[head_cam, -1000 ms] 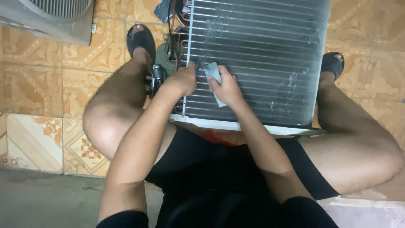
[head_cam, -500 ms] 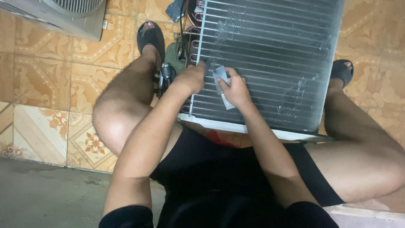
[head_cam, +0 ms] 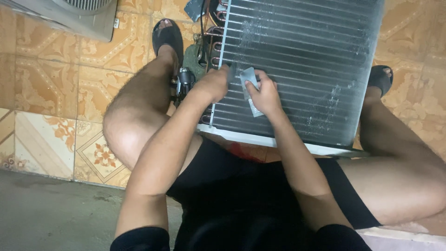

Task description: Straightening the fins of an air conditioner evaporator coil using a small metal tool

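The finned coil panel (head_cam: 302, 69) stands tilted between the person's knees on the tiled floor (head_cam: 46, 83). The right hand (head_cam: 264, 95) pinches a small grey comb-like tool (head_cam: 248, 88), perhaps a fin comb, against the fins. The left hand (head_cam: 214, 83) rests on the panel's left edge, fingers curled around it beside the copper tube bends (head_cam: 213, 42).

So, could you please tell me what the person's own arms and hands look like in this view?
Both arms are bare from the hands up to short black sleeves at the upper arms. The left hand and the right hand wear no gloves, and no watch, ring or wristband shows on either. No markings can be seen on the forearms. The sleeves match the black shorts.
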